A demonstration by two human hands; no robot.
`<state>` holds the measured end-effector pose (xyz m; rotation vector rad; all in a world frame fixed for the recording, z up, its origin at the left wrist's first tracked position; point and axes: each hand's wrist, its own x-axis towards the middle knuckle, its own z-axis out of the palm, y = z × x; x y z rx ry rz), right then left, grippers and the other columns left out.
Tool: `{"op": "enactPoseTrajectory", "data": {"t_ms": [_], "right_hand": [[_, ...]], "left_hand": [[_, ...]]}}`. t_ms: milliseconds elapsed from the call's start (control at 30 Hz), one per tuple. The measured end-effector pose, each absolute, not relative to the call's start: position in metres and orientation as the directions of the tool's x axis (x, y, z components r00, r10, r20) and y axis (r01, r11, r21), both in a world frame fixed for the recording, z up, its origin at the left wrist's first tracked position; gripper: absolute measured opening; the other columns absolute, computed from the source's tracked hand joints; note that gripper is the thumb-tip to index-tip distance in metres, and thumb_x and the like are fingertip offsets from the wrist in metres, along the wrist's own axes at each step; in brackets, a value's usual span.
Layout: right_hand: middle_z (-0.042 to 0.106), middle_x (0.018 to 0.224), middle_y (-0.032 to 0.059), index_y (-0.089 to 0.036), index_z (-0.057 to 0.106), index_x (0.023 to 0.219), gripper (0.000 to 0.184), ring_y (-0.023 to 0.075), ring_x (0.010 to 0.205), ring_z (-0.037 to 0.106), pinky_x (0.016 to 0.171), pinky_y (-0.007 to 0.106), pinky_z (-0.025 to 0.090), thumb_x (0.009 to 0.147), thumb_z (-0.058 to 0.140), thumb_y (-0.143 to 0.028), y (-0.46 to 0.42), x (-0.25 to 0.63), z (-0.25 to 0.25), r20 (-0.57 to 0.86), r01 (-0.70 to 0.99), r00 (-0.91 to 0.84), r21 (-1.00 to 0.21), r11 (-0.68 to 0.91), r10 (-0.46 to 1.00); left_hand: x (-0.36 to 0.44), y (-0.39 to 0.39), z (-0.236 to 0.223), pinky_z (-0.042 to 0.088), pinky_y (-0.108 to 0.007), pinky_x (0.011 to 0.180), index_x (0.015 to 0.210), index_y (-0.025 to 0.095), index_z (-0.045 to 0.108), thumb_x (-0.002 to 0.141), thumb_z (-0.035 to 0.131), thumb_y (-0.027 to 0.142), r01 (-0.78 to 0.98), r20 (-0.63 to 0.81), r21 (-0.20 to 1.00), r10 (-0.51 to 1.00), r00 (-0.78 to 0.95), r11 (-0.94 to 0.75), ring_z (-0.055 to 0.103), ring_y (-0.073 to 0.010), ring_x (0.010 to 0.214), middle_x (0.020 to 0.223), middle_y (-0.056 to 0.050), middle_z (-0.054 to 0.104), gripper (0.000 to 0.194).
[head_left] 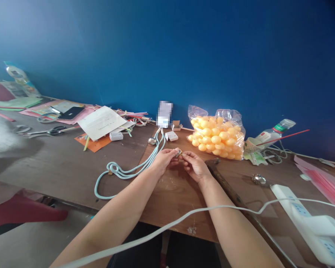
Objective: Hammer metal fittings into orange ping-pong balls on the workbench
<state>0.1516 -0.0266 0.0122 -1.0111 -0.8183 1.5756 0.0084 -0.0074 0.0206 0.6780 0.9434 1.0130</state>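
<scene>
My left hand (164, 159) is closed on a small shiny metal piece (178, 153), silvery with a patterned surface, held just above the wooden table. Meeting it from the other side, my right hand (194, 163) has its thumb and fingertips pinched at the piece's right end, where a small yellowish bit shows. The fingers hide most of the piece, and its kind is unclear. Beyond my left hand lies a looped light-blue cord (128, 173), with a similar round metal piece (152, 141) beside its far end. Another such metal piece (258, 179) rests on the table to the right.
A clear bag of yellow-orange balls (216, 136) stands by the blue wall. A hammer (226, 182) lies beside my right forearm. A white cable (184, 216) crosses over both forearms near a power strip (296, 212). Scissors (56, 130), papers (102, 122) and small boxes (171, 136) lie leftward.
</scene>
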Motion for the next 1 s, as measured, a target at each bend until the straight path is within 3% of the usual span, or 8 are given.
{"op": "enactPoseTrajectory", "data": {"t_ms": [1000], "right_hand": [[0.066, 0.073, -0.0004, -0.017, 0.065, 0.071, 0.026, 0.0035, 0.051, 0.044, 0.04, 0.016, 0.028, 0.06, 0.084, -0.031, -0.0269, 0.1503, 0.012, -0.185, -0.382, -0.085, -0.901, -0.204, 0.979]], "left_hand": [[0.0093, -0.0063, 0.0205, 0.052, -0.02, 0.053, 0.077, 0.011, 0.061, 0.075, 0.075, 0.031, -0.368, -0.336, 0.846, 0.922, 0.193, 0.386, 0.06, -0.0089, 0.051, 0.069, -0.007, 0.068, 0.024]]}}
